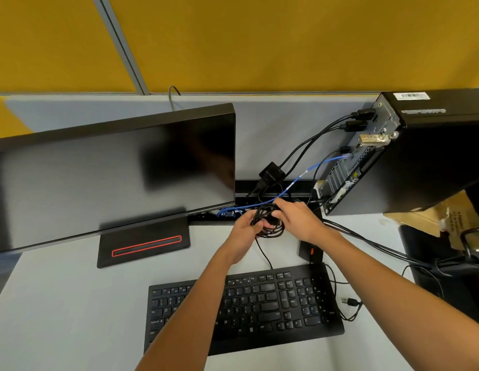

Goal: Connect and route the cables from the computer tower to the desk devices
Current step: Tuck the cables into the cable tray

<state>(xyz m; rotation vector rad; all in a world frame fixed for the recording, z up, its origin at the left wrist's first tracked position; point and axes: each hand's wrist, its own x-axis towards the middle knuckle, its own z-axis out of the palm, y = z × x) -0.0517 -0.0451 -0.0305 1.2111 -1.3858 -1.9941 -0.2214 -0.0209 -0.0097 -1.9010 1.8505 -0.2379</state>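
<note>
While both forearms reach over the keyboard (pixel 243 303), the left hand (pixel 245 228) and the right hand (pixel 297 218) meet above the desk (pixel 72 303), each with fingers curled round a coiled black cable (pixel 269 223). One strand drops from the coil toward the keyboard's back edge. Just behind the hands runs a black cable tray (pixel 286 187), where a blue network cable (pixel 308 171) passes on its way up to the rear panel of the computer tower (pixel 420 156). That tower stands at the right with its ports facing the hands; several black plugs and a screw-in video connector (pixel 375 139) sit in it. A small black adapter box (pixel 270 172) hangs on two of those leads. To the left stands the dark monitor (pixel 112 170). A loose USB plug (pixel 349 301) lies right of the keyboard.
</note>
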